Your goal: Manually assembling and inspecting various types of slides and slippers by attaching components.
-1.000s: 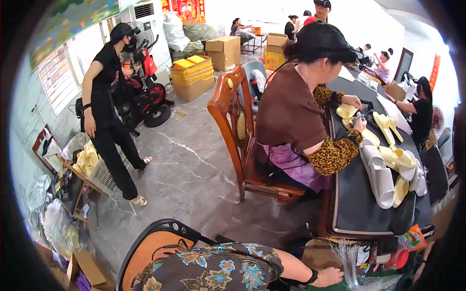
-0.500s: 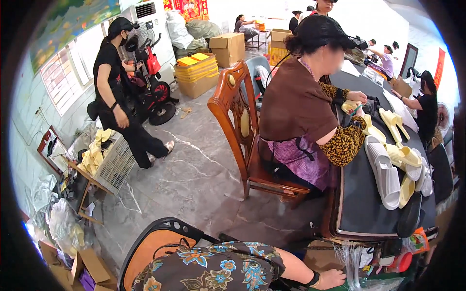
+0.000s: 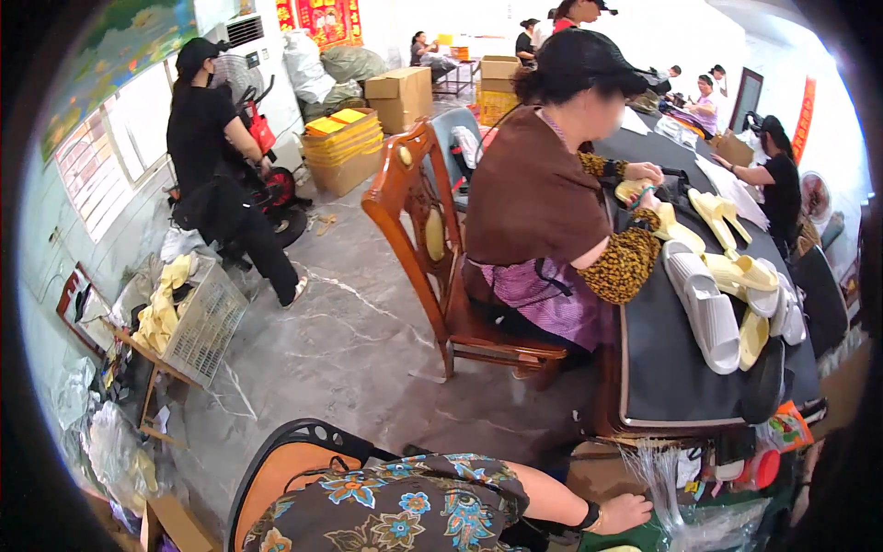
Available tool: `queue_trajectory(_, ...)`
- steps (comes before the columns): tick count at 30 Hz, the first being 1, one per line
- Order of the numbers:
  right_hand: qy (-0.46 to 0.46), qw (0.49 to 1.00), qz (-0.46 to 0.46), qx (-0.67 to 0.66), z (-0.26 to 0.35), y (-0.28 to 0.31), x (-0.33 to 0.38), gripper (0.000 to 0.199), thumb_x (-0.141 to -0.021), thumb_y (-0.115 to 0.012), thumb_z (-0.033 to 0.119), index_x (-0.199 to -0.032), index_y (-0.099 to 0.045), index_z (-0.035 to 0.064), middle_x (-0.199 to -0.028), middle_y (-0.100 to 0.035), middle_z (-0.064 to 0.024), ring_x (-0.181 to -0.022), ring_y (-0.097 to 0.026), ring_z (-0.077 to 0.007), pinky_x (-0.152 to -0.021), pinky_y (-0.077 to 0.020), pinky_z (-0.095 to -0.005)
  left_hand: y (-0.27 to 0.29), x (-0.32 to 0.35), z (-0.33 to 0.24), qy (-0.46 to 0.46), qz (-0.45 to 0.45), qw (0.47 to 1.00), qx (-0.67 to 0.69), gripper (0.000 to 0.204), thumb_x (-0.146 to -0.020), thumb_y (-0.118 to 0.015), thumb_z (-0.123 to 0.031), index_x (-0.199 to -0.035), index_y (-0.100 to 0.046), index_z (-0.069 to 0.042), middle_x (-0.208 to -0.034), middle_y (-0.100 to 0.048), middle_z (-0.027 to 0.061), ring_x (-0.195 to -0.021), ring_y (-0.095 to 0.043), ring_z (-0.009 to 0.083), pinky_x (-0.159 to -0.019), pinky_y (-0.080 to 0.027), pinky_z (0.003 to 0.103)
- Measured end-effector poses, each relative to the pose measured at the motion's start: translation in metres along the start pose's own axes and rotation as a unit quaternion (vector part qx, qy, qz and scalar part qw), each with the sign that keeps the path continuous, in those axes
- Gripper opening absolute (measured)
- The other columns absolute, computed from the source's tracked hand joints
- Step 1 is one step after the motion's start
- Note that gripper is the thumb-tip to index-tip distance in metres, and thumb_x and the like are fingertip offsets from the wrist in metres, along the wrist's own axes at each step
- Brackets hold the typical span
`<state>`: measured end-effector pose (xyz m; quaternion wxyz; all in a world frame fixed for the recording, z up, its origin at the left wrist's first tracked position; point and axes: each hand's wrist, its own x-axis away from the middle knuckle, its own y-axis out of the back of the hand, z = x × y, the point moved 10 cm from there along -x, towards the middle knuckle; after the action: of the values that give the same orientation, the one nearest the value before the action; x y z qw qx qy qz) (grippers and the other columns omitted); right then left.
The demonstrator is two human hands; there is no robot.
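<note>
My left arm, in a dark floral sleeve, comes in from the lower edge and reaches to the right. My left hand (image 3: 621, 514) lies palm down on a green surface, fingers loosely bent and apparently holding nothing. Just right of it is a bundle of clear plastic bags (image 3: 676, 501). A sliver of something pale yellow (image 3: 622, 549) shows at the bottom edge beneath the hand. A red round container (image 3: 759, 469) and an orange packet (image 3: 789, 426) lie farther right. My right hand is out of the picture.
A co-worker in brown (image 3: 543, 189) sits on a carved wooden chair (image 3: 432, 230), handling a yellow slipper. Grey and yellow slippers (image 3: 704, 313) cover part of the dark table (image 3: 676, 396). A crate (image 3: 207, 317) of yellow pieces stands left. Another person (image 3: 207, 138) is near an exercise bike.
The view has shifted, moving most of the scene leftward. The standing person has turned farther from me, toward the exercise bike. My left hand stays beside the plastic bags.
</note>
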<state>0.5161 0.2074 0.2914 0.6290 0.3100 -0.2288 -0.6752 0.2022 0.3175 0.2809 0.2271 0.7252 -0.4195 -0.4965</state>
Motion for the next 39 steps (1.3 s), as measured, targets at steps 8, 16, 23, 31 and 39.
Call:
queue_trajectory(8, 0.101, 0.993, -0.035, 0.047, 0.062, 0.010, -0.007, 0.060, -0.092, -0.056, 0.036, -0.132, -0.047, -0.0074, -0.122, -0.054, -0.0325, -0.107, -0.052, -0.0468, -0.090, -0.0430, -0.0479, 0.024, -0.001, 0.011, 0.015, -0.001, 1.000, 0.004, 0.011, -0.078, -0.055, -0.014, -0.086, -0.058, -0.006, -0.090, -0.051, 0.0083, -0.084, -0.053, 0.0226, -0.067, -0.046, 0.032)
queue_trajectory(16, 0.154, 0.988, -0.023, -0.018, 0.112, 0.022, -0.005, 0.060, -0.094, -0.056, 0.038, -0.129, -0.048, -0.0098, -0.115, -0.058, -0.0327, -0.101, -0.056, -0.0466, -0.088, -0.0449, -0.0478, 0.029, -0.005, 0.005, 0.014, -0.012, 1.000, 0.019, 0.012, -0.077, -0.057, -0.014, -0.085, -0.060, -0.006, -0.090, -0.052, 0.0075, -0.085, -0.054, 0.0217, -0.068, -0.048, 0.032)
queue_trajectory(23, 0.189, 0.981, -0.048, 0.016, 0.133, 0.025, -0.006, 0.062, -0.095, -0.055, 0.039, -0.131, -0.047, -0.0107, -0.118, -0.057, -0.0326, -0.105, -0.055, -0.0474, -0.091, -0.0442, -0.0469, 0.038, -0.006, 0.010, 0.019, -0.022, 1.000, 0.003, 0.011, -0.077, -0.057, -0.014, -0.085, -0.060, -0.007, -0.088, -0.052, 0.0071, -0.084, -0.054, 0.0213, -0.069, -0.049, 0.032)
queue_trajectory(31, 0.122, 0.985, -0.073, 0.094, 0.071, 0.028, 0.004, 0.053, -0.092, -0.057, 0.029, -0.129, -0.050, -0.0083, -0.118, -0.059, -0.0289, -0.102, -0.057, -0.0414, -0.091, -0.0450, -0.0438, 0.020, -0.005, -0.003, 0.002, 0.037, 0.998, 0.046, 0.013, -0.079, -0.055, -0.014, -0.087, -0.059, -0.005, -0.089, -0.051, 0.0089, -0.084, -0.055, 0.0241, -0.069, -0.048, 0.034)
queue_trajectory(39, 0.067, 0.990, -0.112, 0.061, -0.025, 0.004, 0.000, 0.055, -0.079, -0.059, 0.008, -0.131, -0.046, -0.0060, -0.124, -0.051, -0.0254, -0.114, -0.047, -0.0399, -0.100, -0.0365, -0.0457, 0.039, -0.014, 0.002, -0.007, 0.062, 0.998, -0.033, 0.006, -0.076, -0.056, -0.011, -0.072, -0.060, -0.008, -0.076, -0.057, 0.0103, -0.075, -0.059, 0.0266, -0.066, -0.050, 0.038)
